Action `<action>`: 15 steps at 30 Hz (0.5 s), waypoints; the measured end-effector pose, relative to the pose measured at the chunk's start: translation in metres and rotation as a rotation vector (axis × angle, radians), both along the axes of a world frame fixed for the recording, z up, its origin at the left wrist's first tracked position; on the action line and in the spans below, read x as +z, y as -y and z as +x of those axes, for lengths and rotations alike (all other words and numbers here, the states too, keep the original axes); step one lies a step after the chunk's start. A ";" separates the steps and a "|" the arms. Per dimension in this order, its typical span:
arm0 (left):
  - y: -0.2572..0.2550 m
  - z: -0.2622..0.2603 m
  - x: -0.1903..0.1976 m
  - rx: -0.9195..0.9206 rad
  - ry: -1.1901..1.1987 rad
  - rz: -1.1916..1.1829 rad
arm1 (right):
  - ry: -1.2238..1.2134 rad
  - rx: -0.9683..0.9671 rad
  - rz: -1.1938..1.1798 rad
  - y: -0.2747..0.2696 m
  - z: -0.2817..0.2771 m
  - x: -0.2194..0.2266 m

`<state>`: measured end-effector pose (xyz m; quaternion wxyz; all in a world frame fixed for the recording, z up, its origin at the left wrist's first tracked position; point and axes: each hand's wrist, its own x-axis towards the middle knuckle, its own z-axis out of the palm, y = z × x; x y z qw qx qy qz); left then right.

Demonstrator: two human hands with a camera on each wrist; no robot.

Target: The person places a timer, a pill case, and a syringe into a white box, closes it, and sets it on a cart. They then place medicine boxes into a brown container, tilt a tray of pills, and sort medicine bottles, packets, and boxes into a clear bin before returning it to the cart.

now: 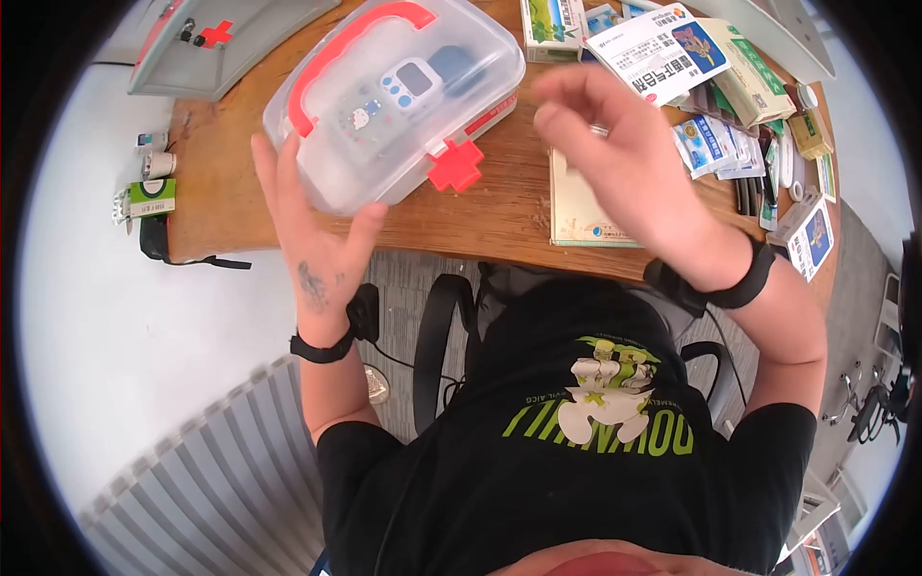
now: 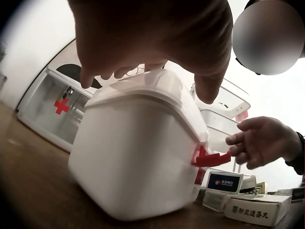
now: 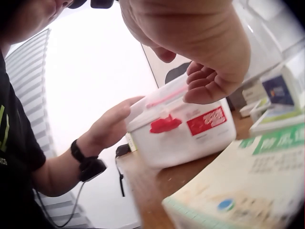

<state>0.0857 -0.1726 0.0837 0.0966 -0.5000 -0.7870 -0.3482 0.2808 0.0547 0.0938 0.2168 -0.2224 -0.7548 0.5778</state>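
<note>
A translucent white first-aid box (image 1: pixel 351 178) stands on the wooden desk with its lid on. Its red carrying handle (image 1: pixel 303 120) lies across the top, and the red cross-shaped latch (image 2: pixel 212 159) sticks out from the front. Through the lid shows a white device (image 1: pixel 411 84) with a screen and blue buttons. My left hand (image 1: pixel 315 235) rests at the box's left end, fingers straight and thumb spread toward the front. To the right of the box, my right hand (image 1: pixel 629 158) hovers over the desk, fingers loosely bent, holding nothing.
A pale yellow-green carton (image 1: pixel 581 206) lies at the desk's front edge below my right hand. Several medicine boxes (image 1: pixel 658 53) and blue-white packets (image 1: pixel 709 144) crowd the right side. A cabinet with a red cross (image 1: pixel 182 72) stands at the back left.
</note>
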 end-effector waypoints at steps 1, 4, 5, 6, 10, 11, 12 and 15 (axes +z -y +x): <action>0.003 0.003 -0.006 0.018 -0.007 -0.001 | -0.033 -0.033 0.138 -0.004 -0.003 -0.004; 0.005 0.004 -0.024 0.049 0.223 0.141 | -0.091 -0.041 0.361 -0.014 -0.020 -0.008; 0.004 0.004 -0.026 0.047 0.276 0.145 | -0.075 0.010 0.303 -0.012 -0.023 -0.003; 0.002 0.003 -0.028 0.047 0.327 0.151 | -0.123 0.099 0.256 -0.012 -0.025 0.011; -0.004 0.011 -0.025 0.059 0.413 0.189 | -0.148 0.187 0.285 -0.015 -0.031 0.013; -0.003 0.012 -0.022 0.078 0.396 0.194 | -0.137 0.170 0.269 -0.012 -0.028 0.017; -0.003 0.013 -0.018 0.096 0.380 0.201 | -0.125 0.154 0.255 -0.007 -0.023 0.027; -0.007 0.015 0.004 0.070 0.363 0.289 | -0.250 0.252 -0.048 -0.012 -0.024 0.046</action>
